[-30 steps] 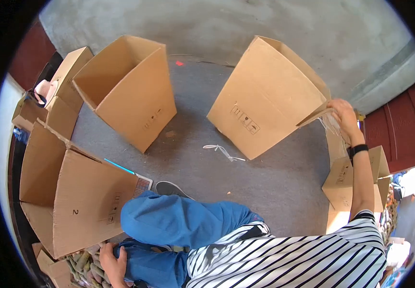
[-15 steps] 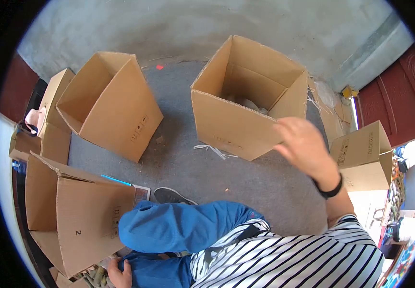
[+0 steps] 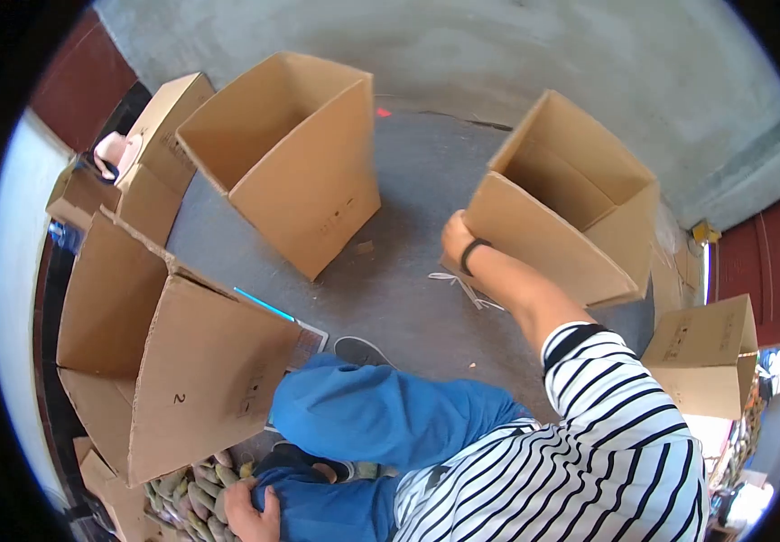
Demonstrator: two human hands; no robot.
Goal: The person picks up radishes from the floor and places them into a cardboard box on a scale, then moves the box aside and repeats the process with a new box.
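My right hand (image 3: 456, 237) is closed at the left corner of an open cardboard box (image 3: 552, 244) on the right, fingers curled round its edge and partly hidden. A black band circles that wrist. Down at the lower left, my left hand (image 3: 253, 513) rests by my blue trouser leg, fingers loosely bent, thumb apart, holding nothing I can see. Beside it lies a pile of oblong greenish-brown produce (image 3: 193, 492). A large open box marked 2 (image 3: 200, 388) leans above this pile. Another open box (image 3: 313, 190) stands at the centre back, its inside partly visible.
Smaller cartons stand at the far left (image 3: 160, 172) and right (image 3: 701, 348). White string (image 3: 467, 287) lies on the grey floor (image 3: 408, 262). A flat item with a bright blue edge (image 3: 264, 304) sits behind the marked box. A wall (image 3: 462, 54) rises behind.
My right hand has gone from the right box's front right rim to its left corner. The view has turned left, showing more of the produce pile. My left hand stays by my leg.
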